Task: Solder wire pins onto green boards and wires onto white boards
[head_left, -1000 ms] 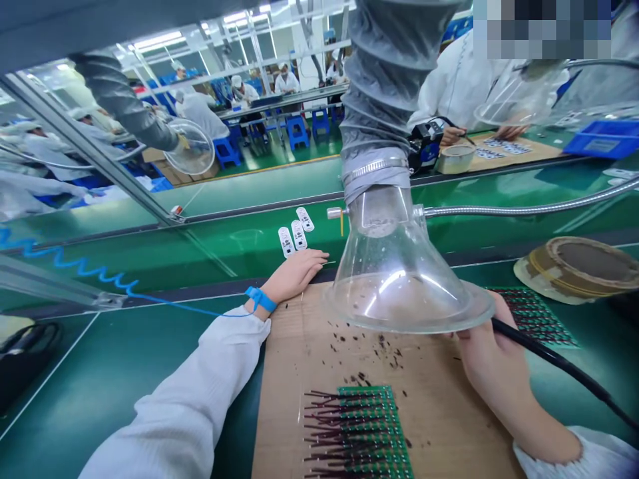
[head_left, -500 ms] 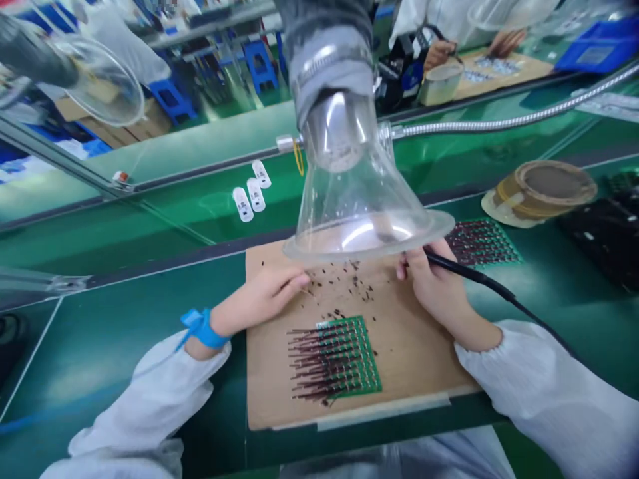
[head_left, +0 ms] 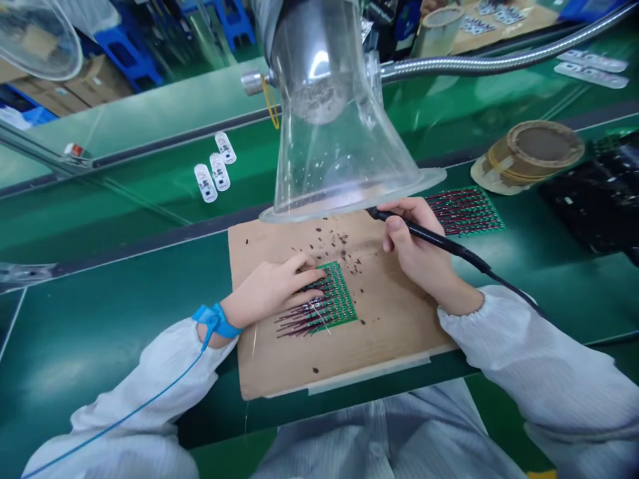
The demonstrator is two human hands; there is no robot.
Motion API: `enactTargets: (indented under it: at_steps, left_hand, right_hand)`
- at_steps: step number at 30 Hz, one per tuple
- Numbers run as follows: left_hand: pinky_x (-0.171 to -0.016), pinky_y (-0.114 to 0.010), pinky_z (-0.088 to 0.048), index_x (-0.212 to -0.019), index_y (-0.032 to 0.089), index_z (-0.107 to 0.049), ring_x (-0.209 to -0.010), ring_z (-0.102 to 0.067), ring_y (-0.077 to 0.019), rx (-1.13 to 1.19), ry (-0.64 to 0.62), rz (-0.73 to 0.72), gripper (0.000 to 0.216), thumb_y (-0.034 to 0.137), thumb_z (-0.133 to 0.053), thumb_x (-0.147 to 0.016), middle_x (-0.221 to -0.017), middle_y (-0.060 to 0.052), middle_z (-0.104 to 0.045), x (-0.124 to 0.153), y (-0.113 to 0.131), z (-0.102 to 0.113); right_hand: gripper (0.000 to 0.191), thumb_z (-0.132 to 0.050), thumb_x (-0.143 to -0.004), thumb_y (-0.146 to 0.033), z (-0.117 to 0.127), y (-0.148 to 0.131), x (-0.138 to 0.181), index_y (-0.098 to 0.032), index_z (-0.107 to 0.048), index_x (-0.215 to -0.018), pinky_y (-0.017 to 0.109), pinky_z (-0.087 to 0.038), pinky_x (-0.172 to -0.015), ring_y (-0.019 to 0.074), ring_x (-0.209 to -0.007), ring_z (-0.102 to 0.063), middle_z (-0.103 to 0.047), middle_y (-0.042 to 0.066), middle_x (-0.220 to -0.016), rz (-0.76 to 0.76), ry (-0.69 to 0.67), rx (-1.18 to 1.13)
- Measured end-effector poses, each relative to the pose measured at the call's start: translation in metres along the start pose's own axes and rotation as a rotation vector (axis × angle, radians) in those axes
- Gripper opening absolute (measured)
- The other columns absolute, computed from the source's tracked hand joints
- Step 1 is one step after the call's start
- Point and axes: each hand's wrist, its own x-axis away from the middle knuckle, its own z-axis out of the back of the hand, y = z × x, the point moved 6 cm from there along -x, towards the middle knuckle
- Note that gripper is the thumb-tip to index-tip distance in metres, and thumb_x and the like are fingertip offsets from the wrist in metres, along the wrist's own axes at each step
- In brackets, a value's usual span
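A green circuit board panel [head_left: 344,299] with rows of dark red wires lies on a brown cardboard sheet [head_left: 394,319]. My left hand [head_left: 279,286], wearing a blue wrist strap [head_left: 217,321], rests over the panel's left part, fingertips on the board and wires. A thin pale strand of solder wire [head_left: 320,318] sticks out beneath its fingers; the grip on it is mostly hidden. In my right hand [head_left: 417,249] is a black soldering iron [head_left: 432,236], held like a pen above the cardboard's right side. Its tip is behind the clear hood's rim.
A clear fume hood [head_left: 339,159] hangs over the cardboard's far edge. Dark scraps [head_left: 344,246] lie scattered there. Another wired panel [head_left: 469,209] and a round container [head_left: 529,153] stand right. Several small white boards [head_left: 206,183] lie on the back ledge.
My left hand has come down onto the panel, and the panel has shifted away from me on the cardboard. My right hand still holds the iron. The camera view has tilted down.
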Motion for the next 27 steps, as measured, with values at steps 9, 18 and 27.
enactTargets:
  at_steps: [9,18,27]
  left_hand:
    - [-0.071,-0.026,-0.055,-0.125,0.023,-0.068,-0.098,-0.071,-0.0176,0.064,0.185,0.013,0.03,0.042,-0.05,-0.11,-0.126,-0.008,-0.067,0.005,-0.015,0.003]
    - [-0.078,-0.023,-0.057,-0.12,0.024,-0.07,-0.089,-0.074,-0.0156,0.252,0.258,0.025,0.026,0.039,-0.052,-0.108,-0.109,-0.004,-0.072,0.005,-0.04,-0.006]
    - [-0.067,-0.015,-0.058,-0.117,0.03,-0.072,-0.083,-0.077,-0.013,0.236,0.252,0.036,0.029,0.049,-0.052,-0.106,-0.105,0.0,-0.074,0.007,-0.044,-0.018]
  right_hand:
    - [0.025,-0.064,-0.101,-0.047,0.009,0.001,-0.002,-0.029,-0.064,-0.118,0.029,-0.047,-0.058,0.0106,-0.061,-0.058,-0.065,-0.001,-0.091,0.027,-0.006,0.024]
    - [0.028,-0.058,-0.103,-0.049,0.146,-0.002,0.016,-0.024,-0.066,-0.097,0.027,-0.044,-0.053,0.0113,-0.053,-0.056,-0.057,-0.005,-0.064,0.074,0.584,0.068]
    - [0.036,-0.07,-0.093,-0.052,0.263,-0.005,0.059,-0.023,-0.063,-0.112,0.028,-0.041,-0.048,0.0117,-0.052,-0.054,-0.054,-0.006,-0.068,0.137,0.992,0.163]
